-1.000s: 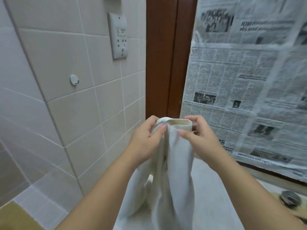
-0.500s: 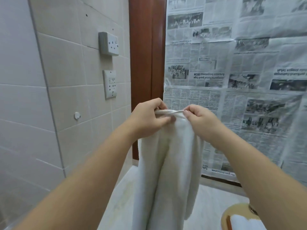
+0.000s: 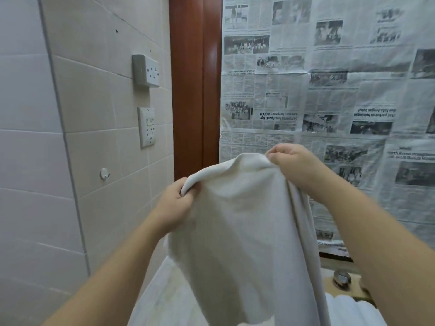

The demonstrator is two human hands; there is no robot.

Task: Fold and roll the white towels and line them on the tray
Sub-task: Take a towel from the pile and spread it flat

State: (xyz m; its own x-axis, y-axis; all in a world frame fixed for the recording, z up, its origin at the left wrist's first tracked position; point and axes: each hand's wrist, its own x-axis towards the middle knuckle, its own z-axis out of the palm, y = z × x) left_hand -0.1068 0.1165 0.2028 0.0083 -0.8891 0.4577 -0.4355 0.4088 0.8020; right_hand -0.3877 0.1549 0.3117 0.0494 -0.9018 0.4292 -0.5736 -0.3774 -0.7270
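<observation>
Left grip: my left hand is pinching the top edge of the white towel at its left end, fingers curled round the hem.
Right grip: my right hand is pinching the same top edge at its right end, higher than the left grip and well apart from it.
Towel: it hangs in the air between and below the two grips, spread out, with the top edge sagging slightly between them and a doubled hem running down under the right grip.
Folded so far: I judge this towel has no fold in it yet; it looks opened to full width, which reads as the start of a fold.
Rolled so far: below the right grip, at the bottom right corner, I see white ribbed cloth that may be finished rolls, but I cannot tell how many.
Tray: a tan edge shows below the right grip, beside a metal fitting; whether it is the tray I cannot tell.
Surface: a pale surface lies beneath the hanging towel.
Left to do: by my reading, fold this towel, roll it, then line it up with the others.
</observation>
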